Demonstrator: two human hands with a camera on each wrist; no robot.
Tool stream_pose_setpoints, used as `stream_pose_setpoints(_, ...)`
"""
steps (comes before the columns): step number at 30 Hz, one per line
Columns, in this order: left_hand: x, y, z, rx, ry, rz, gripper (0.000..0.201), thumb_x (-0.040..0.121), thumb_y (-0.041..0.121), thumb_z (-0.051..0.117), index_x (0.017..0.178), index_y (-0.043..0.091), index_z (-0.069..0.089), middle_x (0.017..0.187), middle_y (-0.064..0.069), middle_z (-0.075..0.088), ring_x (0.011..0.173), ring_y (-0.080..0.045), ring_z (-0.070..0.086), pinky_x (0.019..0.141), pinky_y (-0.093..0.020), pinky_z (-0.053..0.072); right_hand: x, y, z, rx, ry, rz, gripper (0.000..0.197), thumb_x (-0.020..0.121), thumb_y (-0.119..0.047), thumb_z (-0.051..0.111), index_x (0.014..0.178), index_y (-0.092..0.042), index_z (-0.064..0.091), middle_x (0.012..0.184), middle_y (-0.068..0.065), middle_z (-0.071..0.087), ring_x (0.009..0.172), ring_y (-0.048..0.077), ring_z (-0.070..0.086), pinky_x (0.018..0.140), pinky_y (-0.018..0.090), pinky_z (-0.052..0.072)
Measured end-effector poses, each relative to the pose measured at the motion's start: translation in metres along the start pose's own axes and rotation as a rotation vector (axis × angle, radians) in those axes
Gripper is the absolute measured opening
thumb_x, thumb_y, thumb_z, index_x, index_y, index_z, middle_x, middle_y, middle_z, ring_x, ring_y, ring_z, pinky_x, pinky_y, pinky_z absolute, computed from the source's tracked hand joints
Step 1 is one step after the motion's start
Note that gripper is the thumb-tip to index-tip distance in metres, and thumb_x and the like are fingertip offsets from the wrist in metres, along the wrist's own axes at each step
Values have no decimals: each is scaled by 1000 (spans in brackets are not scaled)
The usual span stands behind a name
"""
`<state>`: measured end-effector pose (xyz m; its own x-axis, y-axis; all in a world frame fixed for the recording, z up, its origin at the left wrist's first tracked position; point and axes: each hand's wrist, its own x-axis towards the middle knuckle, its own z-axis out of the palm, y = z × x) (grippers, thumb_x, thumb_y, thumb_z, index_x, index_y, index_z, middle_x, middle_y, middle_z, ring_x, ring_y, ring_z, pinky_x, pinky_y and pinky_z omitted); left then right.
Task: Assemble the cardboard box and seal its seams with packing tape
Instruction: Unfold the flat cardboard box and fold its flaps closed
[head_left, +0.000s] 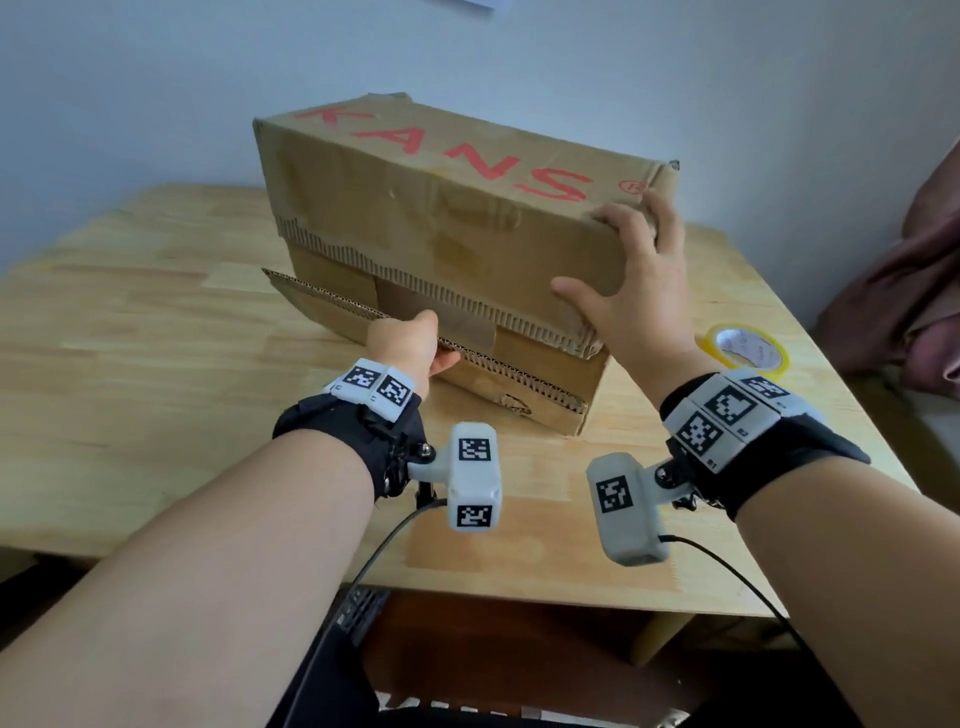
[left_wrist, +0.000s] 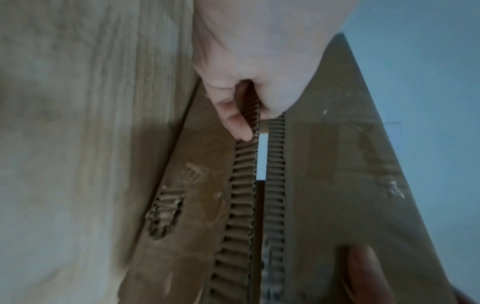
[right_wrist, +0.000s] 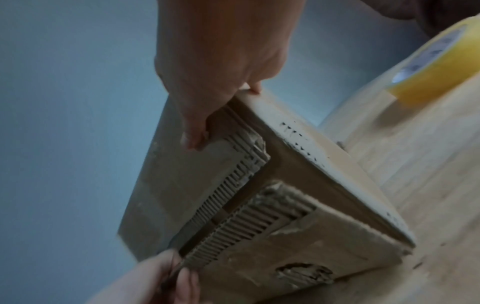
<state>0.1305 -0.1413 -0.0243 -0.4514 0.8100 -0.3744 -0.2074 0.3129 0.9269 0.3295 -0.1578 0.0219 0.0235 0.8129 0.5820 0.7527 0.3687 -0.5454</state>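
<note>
Left hand grip pinches lower corrugated flap of brown cardboard box with red lettering, frame centre on wooden bench. Right hand grip wide, spread on box's right end. Yellow tape roll right edge.

The left hand's fingers are hidden under the box's lower flap in the head view. The tape roll is blurred and cut off by the right wrist picture's edge.
</note>
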Motion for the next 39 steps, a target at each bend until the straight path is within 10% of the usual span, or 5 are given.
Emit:
stream_pose_setpoints(7, -29, -26, 8, 302, -195, 160, 42, 96, 35, 48, 121, 5, 35, 93, -1, 48, 83, -20, 58, 75, -35, 53, -15, 23, -1, -88, 92, -49, 54, 78, -12, 74, 127, -8, 53, 142, 25, 28, 132, 40, 30, 111, 48, 30)
stream_pose_setpoints(13, 5, -22, -17, 687, -62, 464, 52, 88, 26, 64, 126, 7, 33, 134, -15, 28, 93, -22, 48, 82, -22, 36, -21, 32, 0, 1, 86, 80, 57, 90, -21, 65, 141, -24, 40, 155, 20, 6, 144, 30, 15, 109, 24, 22)
stream_pose_setpoints(28, 88, 9, -67, 559, -92, 368, 130, 72, 46, 77, 145, 21, -28, 159, -4, -8, 146, -18, 8, 118, -39, 12, -12, 49, 12, 105, 274, 104, 50, 93, -18, 56, 141, -16, 40, 149, 24, 22, 140, 31, 27, 89, -10, 13)
stream_pose_setpoints(35, 98, 9, -67, 610, -16, 341, 130, 66, 61, 74, 146, 28, -23, 157, -7, 15, 142, -30, 19, 112, -51, 25, -12, 51, 32, 312, 351, 281, 89, 85, -24, 70, 152, -16, 12, 152, -5, 30, 136, -2, 27, 112, 15, 24)
stream_pose_setpoints(39, 99, 4, -65, 601, -52, 383, 124, 63, 61, 76, 150, 29, -7, 155, -7, 18, 142, -27, 19, 112, -50, 25, -22, 74, 39, 323, 308, 563, 65, 85, -47, 64, 136, -14, 40, 123, -5, 57, 114, 12, 56, 100, 30, 45)
